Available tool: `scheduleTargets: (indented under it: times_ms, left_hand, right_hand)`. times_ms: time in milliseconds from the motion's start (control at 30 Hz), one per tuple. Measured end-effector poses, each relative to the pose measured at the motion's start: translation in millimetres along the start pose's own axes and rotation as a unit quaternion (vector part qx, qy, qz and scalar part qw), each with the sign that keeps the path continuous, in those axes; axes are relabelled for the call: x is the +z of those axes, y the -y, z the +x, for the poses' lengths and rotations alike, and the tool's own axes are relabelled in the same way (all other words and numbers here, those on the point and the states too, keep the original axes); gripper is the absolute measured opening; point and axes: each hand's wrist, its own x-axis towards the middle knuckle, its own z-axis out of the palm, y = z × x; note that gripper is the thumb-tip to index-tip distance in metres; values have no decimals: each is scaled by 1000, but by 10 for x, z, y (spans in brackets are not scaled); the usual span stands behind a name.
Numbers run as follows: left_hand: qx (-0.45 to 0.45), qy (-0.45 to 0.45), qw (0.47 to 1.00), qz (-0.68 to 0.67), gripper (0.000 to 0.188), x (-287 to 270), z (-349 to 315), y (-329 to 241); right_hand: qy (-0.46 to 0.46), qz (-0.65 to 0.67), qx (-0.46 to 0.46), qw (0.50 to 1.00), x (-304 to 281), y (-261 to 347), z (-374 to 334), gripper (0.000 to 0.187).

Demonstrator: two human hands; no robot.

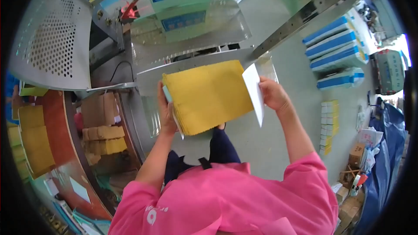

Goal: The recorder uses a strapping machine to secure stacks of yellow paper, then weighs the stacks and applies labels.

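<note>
A thick stack of yellow paper (209,95) with slightly jagged edges is held up in front of me, over the front of a metal machine. My left hand (166,115) grips its left end, fingers along the side, with a pale strip and a white edge showing beside them. At the stack's right end, a stiff white card (253,93) stands tilted. My right hand (273,95) has closed on the card's outer edge; some of its fingers are hidden behind the card. I cannot tell whether the card is joined to the stack.
Ahead is the machine's metal bed (148,80) with a clear guard (191,28). A perforated metal panel (54,35) rises at left, above a reddish-brown table (61,135) bearing yellow paper stacks. Blue-and-white packs (333,52) and small yellow-white stacks (329,126) lie on the right floor.
</note>
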Motion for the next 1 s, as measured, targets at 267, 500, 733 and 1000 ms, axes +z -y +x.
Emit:
scheduleTargets:
  times_ms: [267, 500, 733, 1000]
  left_hand:
    - [19, -102, 959, 264, 69, 11, 258, 365]
    - [-94, -95, 962, 238, 50, -163, 26, 217]
    - [-199, -196, 960, 5, 57, 237, -57, -10]
    - [-192, -167, 967, -12, 58, 212, 32, -54]
  right_hand:
    - [39, 104, 145, 983, -638, 154, 476, 37]
    - [-76, -196, 20, 977, -508, -203, 639, 31]
    - [-210, -363, -153, 895, -268, -362, 425, 41]
    - [-136, 12, -13, 991, -7, -216, 155, 48]
